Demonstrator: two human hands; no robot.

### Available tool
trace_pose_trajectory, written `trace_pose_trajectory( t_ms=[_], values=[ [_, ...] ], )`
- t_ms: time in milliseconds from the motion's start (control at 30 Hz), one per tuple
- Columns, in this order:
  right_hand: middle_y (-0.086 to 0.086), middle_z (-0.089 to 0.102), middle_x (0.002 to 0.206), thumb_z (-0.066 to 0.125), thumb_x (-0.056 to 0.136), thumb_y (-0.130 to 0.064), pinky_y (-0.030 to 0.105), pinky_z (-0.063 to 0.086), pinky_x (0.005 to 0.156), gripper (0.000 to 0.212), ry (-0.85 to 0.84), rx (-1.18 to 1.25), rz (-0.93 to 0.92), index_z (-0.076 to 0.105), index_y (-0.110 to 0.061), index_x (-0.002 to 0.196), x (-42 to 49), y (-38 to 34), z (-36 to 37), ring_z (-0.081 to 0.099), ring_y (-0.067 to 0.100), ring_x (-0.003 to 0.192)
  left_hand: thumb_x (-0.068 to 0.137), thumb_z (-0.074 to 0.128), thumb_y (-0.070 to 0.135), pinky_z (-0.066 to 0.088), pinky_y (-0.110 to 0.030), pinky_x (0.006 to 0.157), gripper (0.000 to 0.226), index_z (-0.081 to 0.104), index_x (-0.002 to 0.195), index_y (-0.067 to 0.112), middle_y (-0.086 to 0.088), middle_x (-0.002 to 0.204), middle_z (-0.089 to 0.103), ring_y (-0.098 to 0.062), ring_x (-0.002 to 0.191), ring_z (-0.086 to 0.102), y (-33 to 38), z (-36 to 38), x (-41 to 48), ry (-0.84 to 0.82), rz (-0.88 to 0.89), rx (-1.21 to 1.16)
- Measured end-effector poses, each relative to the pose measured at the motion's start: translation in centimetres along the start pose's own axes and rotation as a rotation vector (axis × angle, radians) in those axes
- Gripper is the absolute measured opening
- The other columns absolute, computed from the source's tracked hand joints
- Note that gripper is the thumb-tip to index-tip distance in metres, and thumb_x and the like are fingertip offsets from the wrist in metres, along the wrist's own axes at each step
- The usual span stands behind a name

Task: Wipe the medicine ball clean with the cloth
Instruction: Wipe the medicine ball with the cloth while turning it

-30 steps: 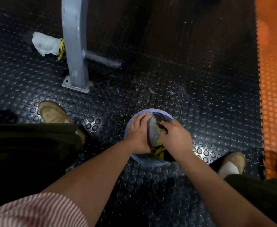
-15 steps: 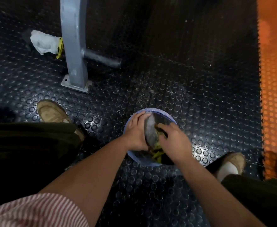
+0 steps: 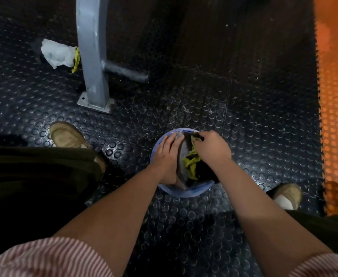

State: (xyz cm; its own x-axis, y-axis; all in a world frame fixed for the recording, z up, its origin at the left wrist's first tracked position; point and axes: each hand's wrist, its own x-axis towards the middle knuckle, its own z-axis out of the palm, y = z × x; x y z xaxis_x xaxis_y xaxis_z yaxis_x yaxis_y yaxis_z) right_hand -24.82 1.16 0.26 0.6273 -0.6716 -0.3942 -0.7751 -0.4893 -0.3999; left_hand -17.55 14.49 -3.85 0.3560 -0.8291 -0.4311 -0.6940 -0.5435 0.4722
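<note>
Here two hands (image 3: 167,156) (image 3: 212,148) touch one ball (image 3: 181,161), one cloth (image 3: 191,163).

Person, head-camera view.
- Top: short sleeves with fine red-and-white stripes; left sleeve (image 3: 44,256), right sleeve (image 3: 324,264).
- Arms: bare from the sleeve hems down to the left hand (image 3: 167,158) and right hand (image 3: 212,148).
- Trousers: dark and loose; left trouser leg (image 3: 34,172), right trouser leg (image 3: 324,226).
- Footwear: tan, scuffed low shoes; left shoe (image 3: 66,135), right shoe (image 3: 290,191).
- White sock (image 3: 283,200) at the right ankle.
</note>
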Motion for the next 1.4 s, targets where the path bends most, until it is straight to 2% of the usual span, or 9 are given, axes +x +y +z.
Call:
trace_pose_trajectory(
  t_ms=[133,333,533,667,767,867,1000,1267,1400],
  values=[
    [0.013,0.054,0.117,0.044,0.096,-0.024,0.033,0.042,0.074,0.031,0.014,-0.092,-0.03,0.062,-0.017,0.12,0.1,-0.8,-0.3,0.058,0.032,0.097,0.064,0.086,0.046,-0.012,-0.032,0.116,0.139,-0.017,0.151,0.018,-0.001,0.159,-0.018,-0.021,0.147,-0.019,0.3,-1.2,1.8,-0.02,-0.043,-0.081],
    [0.007,0.051,0.123,0.047,0.094,-0.022,0.034,0.043,0.074,0.041,0.1,-0.119,-0.098,0.051,-0.023,0.135,-5.2,1.1,1.6,0.056,0.033,0.101,0.07,0.08,0.019,-0.005,-0.035,0.121,0.125,-0.014,0.152,0.02,0.0,0.16,-0.016,-0.02,0.147,-0.018,0.5,-1.3,3.6,-0.027,-0.047,-0.154],
    [0.006,0.055,0.115,0.048,0.092,-0.021,0.034,0.047,0.07,0.033,0.116,-0.111,-0.118,0.061,-0.021,0.123,-4.0,0.8,0.8,0.059,0.03,0.093,0.072,0.08,0.038,-0.007,-0.038,0.121,0.127,-0.017,0.151,0.015,-0.006,0.159,-0.016,-0.023,0.147,-0.019,0.5,-0.7,2.8,-0.007,-0.018,-0.08],
    [0.007,0.058,0.114,0.047,0.093,-0.019,0.03,0.041,0.068,0.028,0.036,-0.162,-0.074,0.064,-0.018,0.116,0.7,-1.4,-0.2,0.059,0.029,0.096,0.071,0.081,0.047,-0.009,-0.036,0.12,0.132,-0.019,0.15,0.013,-0.007,0.159,-0.016,-0.025,0.147,-0.018,0.6,-0.2,1.6,0.018,-0.042,-0.029],
    [0.007,0.056,0.114,0.046,0.093,-0.016,0.031,0.042,0.069,0.029,0.019,-0.17,-0.114,0.064,-0.018,0.116,1.0,-1.9,0.0,0.059,0.03,0.098,0.064,0.087,0.044,-0.007,-0.033,0.12,0.136,-0.015,0.152,0.018,-0.001,0.159,-0.012,-0.021,0.147,-0.015,0.4,-1.2,1.7,-0.007,-0.059,-0.146],
    [0.006,0.053,0.117,0.047,0.092,-0.018,0.035,0.046,0.073,0.034,0.066,-0.139,-0.17,0.06,-0.022,0.124,-2.5,-0.3,0.9,0.058,0.031,0.097,0.07,0.084,0.034,-0.006,-0.029,0.117,0.126,-0.012,0.153,0.023,0.001,0.159,-0.012,-0.019,0.147,-0.014,0.0,-1.8,2.9,-0.032,-0.071,-0.185],
    [0.004,0.055,0.117,0.052,0.09,-0.018,0.034,0.047,0.074,0.04,0.101,-0.035,-0.128,0.058,-0.024,0.129,-6.3,1.9,1.7,0.059,0.03,0.096,0.067,0.083,0.016,-0.003,-0.032,0.119,0.128,-0.013,0.152,0.026,0.006,0.158,-0.014,-0.019,0.147,-0.016,0.6,-2.0,3.6,-0.077,-0.089,-0.195],
    [0.003,0.058,0.114,0.049,0.091,-0.018,0.029,0.042,0.066,0.029,0.082,-0.095,-0.088,0.065,-0.022,0.115,-0.8,-0.5,0.0,0.059,0.026,0.09,0.077,0.077,0.031,-0.011,-0.03,0.116,0.122,-0.018,0.151,0.015,-0.006,0.159,-0.019,-0.023,0.147,-0.018,0.8,-1.1,3.2,-0.022,-0.077,-0.061],
    [0.003,0.065,0.104,0.048,0.09,-0.015,0.027,0.039,0.065,0.032,-0.029,-0.075,-0.03,0.065,-0.025,0.116,1.6,-2.3,-1.2,0.058,0.023,0.086,0.073,0.083,0.031,-0.006,-0.028,0.116,0.124,-0.011,0.153,0.018,-0.004,0.159,-0.014,-0.023,0.148,-0.012,0.3,-1.8,3.1,-0.03,-0.088,-0.187]
  ],
)
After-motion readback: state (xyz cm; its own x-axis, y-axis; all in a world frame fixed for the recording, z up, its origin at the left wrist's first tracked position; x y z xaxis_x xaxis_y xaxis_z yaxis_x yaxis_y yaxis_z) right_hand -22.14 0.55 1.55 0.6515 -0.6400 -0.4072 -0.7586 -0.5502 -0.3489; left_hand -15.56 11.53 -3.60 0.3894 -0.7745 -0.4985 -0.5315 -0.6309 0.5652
